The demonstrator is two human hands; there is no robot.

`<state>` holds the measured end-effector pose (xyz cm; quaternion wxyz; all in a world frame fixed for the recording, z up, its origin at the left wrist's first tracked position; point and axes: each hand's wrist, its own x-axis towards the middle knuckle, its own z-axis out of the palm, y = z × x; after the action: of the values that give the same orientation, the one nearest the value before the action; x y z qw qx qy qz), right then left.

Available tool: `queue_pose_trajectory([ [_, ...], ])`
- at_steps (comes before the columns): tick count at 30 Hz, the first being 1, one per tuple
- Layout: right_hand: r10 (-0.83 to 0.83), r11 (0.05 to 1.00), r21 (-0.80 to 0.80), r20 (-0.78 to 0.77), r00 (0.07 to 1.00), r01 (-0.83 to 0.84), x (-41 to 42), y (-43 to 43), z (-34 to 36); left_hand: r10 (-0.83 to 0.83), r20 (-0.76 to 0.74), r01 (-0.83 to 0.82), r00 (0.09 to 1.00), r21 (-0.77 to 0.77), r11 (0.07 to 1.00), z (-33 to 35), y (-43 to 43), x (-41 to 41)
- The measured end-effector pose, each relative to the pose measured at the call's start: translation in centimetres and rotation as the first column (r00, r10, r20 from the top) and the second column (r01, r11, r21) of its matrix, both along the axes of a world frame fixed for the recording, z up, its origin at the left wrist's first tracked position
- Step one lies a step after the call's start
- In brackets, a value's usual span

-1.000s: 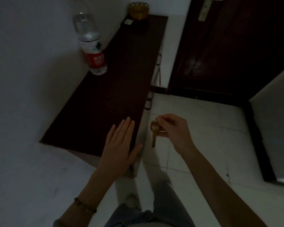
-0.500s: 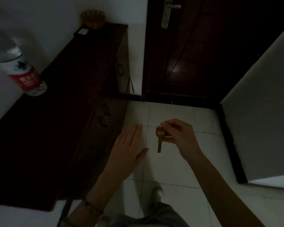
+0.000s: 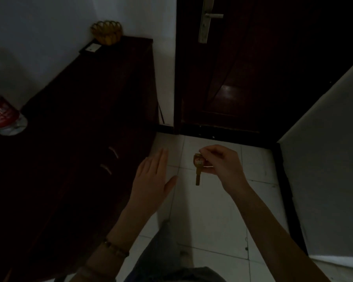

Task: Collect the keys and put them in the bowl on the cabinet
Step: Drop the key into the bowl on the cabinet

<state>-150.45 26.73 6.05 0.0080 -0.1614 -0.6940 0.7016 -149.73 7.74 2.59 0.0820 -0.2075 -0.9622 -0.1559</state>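
Note:
My right hand point(image 3: 222, 165) pinches a brass-coloured key point(image 3: 198, 169) by its head, and the blade hangs down over the pale floor tiles. My left hand point(image 3: 151, 184) floats flat with fingers extended, holding nothing, just beside the front of the dark wooden cabinet point(image 3: 86, 110). A yellow bowl point(image 3: 106, 35) with a looped rim stands at the far end of the cabinet top, against the wall, well away from both hands.
A plastic water bottle point(image 3: 3, 117) with a red label stands on the cabinet at the left edge. A small white card point(image 3: 92, 47) lies near the bowl. A dark door point(image 3: 263, 68) with a metal handle is ahead. A grey wall point(image 3: 330, 159) bounds the right.
The view has swung right and forward, so the cabinet and bottle slid left. Both hands now hover over the floor beside the cabinet front; the key stays in my right hand.

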Motion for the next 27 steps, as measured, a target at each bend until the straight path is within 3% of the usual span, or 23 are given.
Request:
queue_pose_trajectory([
  [7,0.038,0.997,0.062,-0.027,0.999,-0.037,-9.7,1.1,-0.5,0.06,-0.01,-0.06,0.998,-0.001,0.998,-0.9,1.0,-9.1],
  [17,0.172,0.979,0.121,-0.074,0.982,-0.163,-30.0,-0.6,1.9,0.234,-0.073,-0.23,0.97,0.06,0.971,0.7,-0.9,-27.7],
  [27,0.283,0.959,0.017,-0.081,0.956,-0.283,-45.1,-3.1,2.3,0.315,-0.067,-0.312,0.947,0.04,0.949,1.7,-2.4,-40.8],
])
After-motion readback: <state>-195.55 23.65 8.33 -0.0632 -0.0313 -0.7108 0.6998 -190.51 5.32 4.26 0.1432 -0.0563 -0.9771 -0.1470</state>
